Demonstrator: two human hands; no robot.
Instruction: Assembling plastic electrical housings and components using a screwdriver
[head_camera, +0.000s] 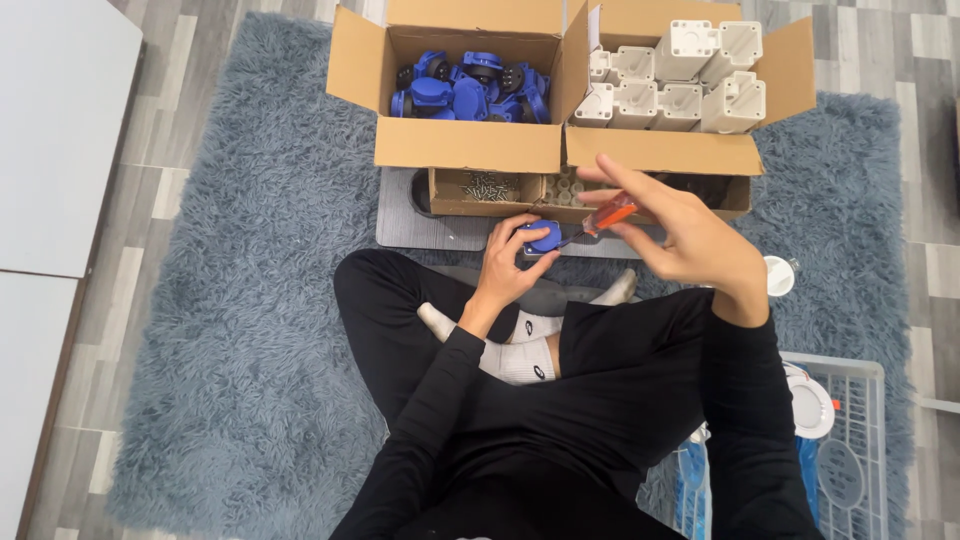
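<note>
Sitting cross-legged on the shaggy rug (250, 300), left hand (510, 262) is wrapped around a blue caster wheel (544, 237) to steady it over the lap while the right hand (680, 235) pinches an orange-handled screwdriver (606, 217), other fingers splayed, tip aimed at it, 2 cardboard boxes (470, 145) just ahead.

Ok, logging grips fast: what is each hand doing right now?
Left hand: closed around a blue caster part.
Right hand: pinching an orange-handled screwdriver, the other fingers spread open.

Shaggy blue-grey rug (250, 300) on floor: two open cardboard boxes (460, 145), grey board (420, 230).
</note>
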